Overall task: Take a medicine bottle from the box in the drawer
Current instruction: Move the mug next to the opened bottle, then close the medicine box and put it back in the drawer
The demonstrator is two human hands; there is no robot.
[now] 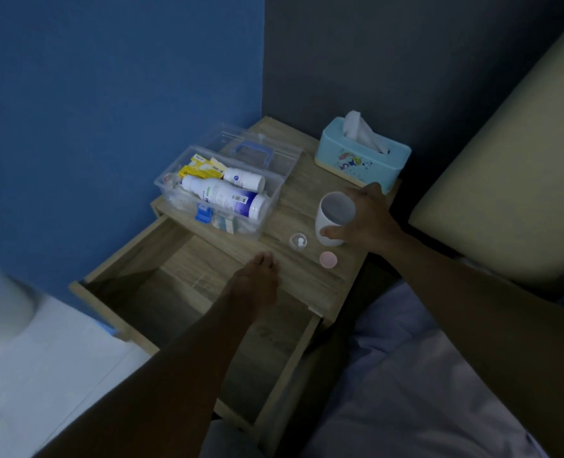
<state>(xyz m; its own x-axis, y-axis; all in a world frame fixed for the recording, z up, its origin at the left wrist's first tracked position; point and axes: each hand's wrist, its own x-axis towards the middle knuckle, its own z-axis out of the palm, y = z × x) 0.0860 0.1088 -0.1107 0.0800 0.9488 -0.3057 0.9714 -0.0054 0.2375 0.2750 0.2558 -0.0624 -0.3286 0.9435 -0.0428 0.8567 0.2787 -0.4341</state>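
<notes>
The wooden drawer (161, 312) is pulled out at the left, with no contents visible in its dim interior. Above it, on the nightstand (310, 200), sits a clear plastic box (188, 193) with its lid (257, 150) folded back; inside lie 2 white medicine bottles on their sides, a large one (222, 197) and a smaller one (244, 180) behind it, plus yellow packets (199, 168). The left hand (256, 280) rests near the nightstand's front edge, fingers together, gripping nothing visible. Just right, a small clear cap (298, 241) holds a white pill, beside a pink lid (328, 259). The right hand (363, 216) wraps a white cup (333, 218). Behind stands a blue tissue box (363, 157).
</notes>
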